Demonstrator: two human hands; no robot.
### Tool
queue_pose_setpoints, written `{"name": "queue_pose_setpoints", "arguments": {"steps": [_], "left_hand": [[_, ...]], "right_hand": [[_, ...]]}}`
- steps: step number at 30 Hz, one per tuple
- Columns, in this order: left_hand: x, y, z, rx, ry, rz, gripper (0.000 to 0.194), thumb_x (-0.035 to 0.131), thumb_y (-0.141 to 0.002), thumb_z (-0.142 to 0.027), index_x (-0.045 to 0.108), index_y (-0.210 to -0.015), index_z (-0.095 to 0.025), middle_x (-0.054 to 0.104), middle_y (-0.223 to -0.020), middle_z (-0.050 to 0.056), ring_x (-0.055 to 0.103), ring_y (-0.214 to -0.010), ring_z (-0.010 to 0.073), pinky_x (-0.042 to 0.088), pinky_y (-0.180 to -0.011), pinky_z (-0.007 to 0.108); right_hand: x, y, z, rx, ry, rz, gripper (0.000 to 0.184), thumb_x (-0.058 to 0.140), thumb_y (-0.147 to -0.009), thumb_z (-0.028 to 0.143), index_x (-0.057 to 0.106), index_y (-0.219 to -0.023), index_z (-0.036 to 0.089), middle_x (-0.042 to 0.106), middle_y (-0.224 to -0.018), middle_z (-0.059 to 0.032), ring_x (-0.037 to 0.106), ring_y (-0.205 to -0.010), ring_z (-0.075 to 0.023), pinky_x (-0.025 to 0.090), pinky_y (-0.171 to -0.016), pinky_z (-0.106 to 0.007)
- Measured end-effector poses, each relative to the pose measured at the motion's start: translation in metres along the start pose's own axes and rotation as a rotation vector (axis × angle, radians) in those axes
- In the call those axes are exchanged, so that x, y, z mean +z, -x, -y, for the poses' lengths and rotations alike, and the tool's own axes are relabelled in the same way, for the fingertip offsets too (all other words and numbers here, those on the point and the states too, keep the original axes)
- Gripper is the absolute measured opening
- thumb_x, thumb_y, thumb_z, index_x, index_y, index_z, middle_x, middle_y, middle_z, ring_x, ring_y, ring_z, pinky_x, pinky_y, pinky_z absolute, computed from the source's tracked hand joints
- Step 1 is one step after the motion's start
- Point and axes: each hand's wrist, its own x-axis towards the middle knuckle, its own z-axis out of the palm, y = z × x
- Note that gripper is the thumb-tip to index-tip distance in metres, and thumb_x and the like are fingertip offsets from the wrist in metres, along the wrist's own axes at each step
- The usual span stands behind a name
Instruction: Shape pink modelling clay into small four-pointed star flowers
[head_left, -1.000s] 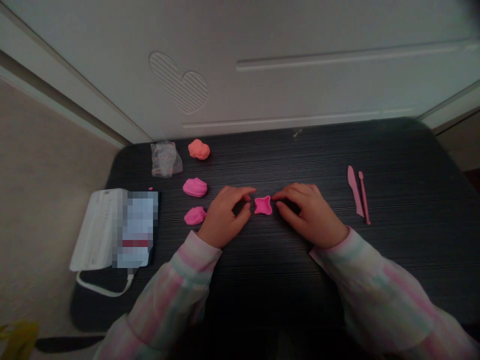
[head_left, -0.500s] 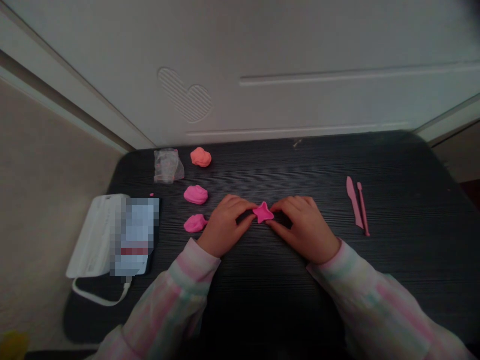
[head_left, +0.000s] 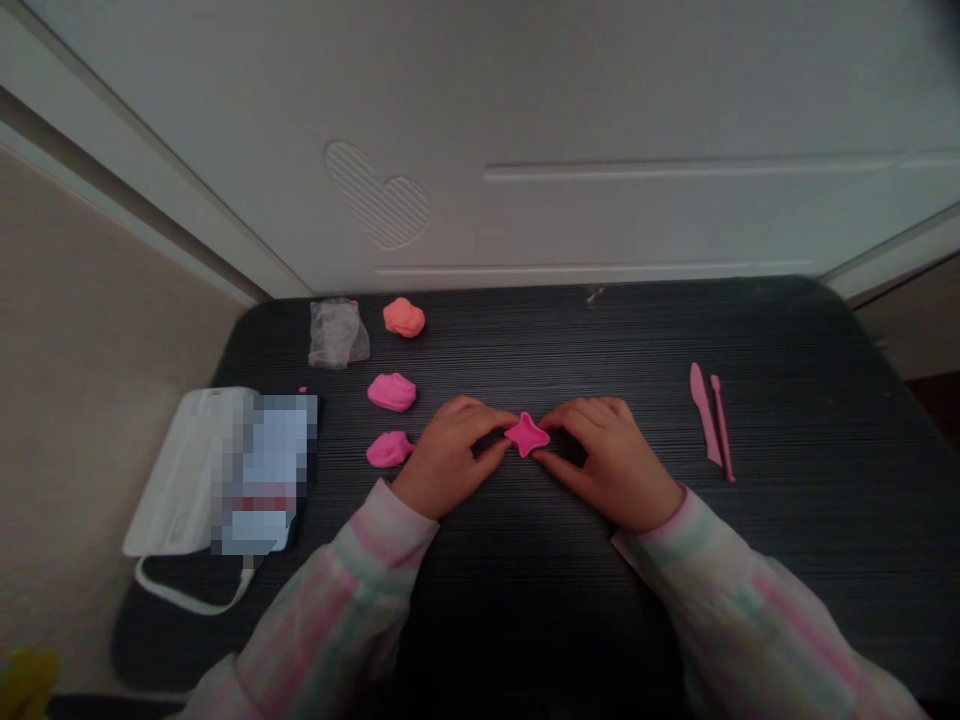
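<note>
On the dark, finely ridged desk (head_left: 817, 480), well right of the phone (head_left: 274, 460), the left hand (head_left: 446, 455) and the right hand (head_left: 615, 460) face each other, each grip pinching a side tip of the pink star (head_left: 527, 436) between thumb and finger. Between phone and star lie soft, lumpy pink clay pieces (head_left: 392, 392). Smooth, thin-rimmed and hollow, the four-pointed star opens upward, tips aimed away, nearer and at each hand, neither axis clearly longer.

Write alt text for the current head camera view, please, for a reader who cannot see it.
Left hand and right hand pinch a small pink four-pointed piece over a dark table. Three clay-like lumps lie left; two slim pink tools lie right.
</note>
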Motion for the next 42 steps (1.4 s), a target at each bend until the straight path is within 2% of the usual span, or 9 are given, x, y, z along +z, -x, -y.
{"name": "queue_pose_setpoints", "arguments": {"steps": [23, 30, 38, 42], "left_hand": [[0.0014, 0.0007, -0.0004, -0.028, -0.025, -0.001, 0.019, 0.053, -0.075, -0.017, 0.057, -0.094, -0.018, 0.065, -0.088, 0.002, 0.054, -0.083, 0.0146, 0.044, -0.076, 0.031], [0.0002, -0.0002, -0.0006, -0.086, -0.015, 0.021, 0.025, 0.056, -0.073, -0.014, 0.057, -0.096, -0.02, 0.065, -0.091, 0.001, 0.053, -0.084, 0.0144, 0.045, -0.075, 0.03], [-0.0007, 0.0004, 0.0002, -0.077, 0.023, 0.02, 0.03, 0.058, -0.07, -0.011, 0.056, -0.099, -0.018, 0.064, -0.094, 0.002, 0.053, -0.088, 0.014, 0.044, -0.079, 0.03], [-0.0011, 0.0007, 0.0005, -0.084, 0.046, 0.005, 0.032, 0.057, -0.07, -0.01, 0.055, -0.101, -0.018, 0.063, -0.09, 0.002, 0.054, -0.086, 0.0139, 0.044, -0.078, 0.03]], "right_hand": [[0.0003, -0.0007, 0.0013, 0.026, -0.017, -0.007, 0.014, 0.055, -0.075, 0.03, 0.057, -0.087, 0.021, 0.062, -0.086, -0.0009, 0.055, -0.083, -0.0163, 0.03, -0.077, -0.034], [0.0008, -0.0013, 0.002, 0.066, -0.036, -0.003, 0.013, 0.057, -0.074, 0.031, 0.059, -0.083, 0.022, 0.062, -0.082, -0.0002, 0.055, -0.08, -0.0163, 0.03, -0.075, -0.033], [-0.0031, -0.0004, 0.0004, 0.047, -0.058, 0.012, 0.018, 0.058, -0.073, 0.027, 0.057, -0.089, 0.02, 0.062, -0.087, -0.0021, 0.055, -0.084, -0.0176, 0.032, -0.078, -0.034], [-0.0057, -0.0004, -0.0011, 0.044, -0.074, 0.026, 0.015, 0.057, -0.073, 0.026, 0.057, -0.087, 0.02, 0.062, -0.083, -0.0018, 0.055, -0.081, -0.0174, 0.033, -0.076, -0.034]]}}
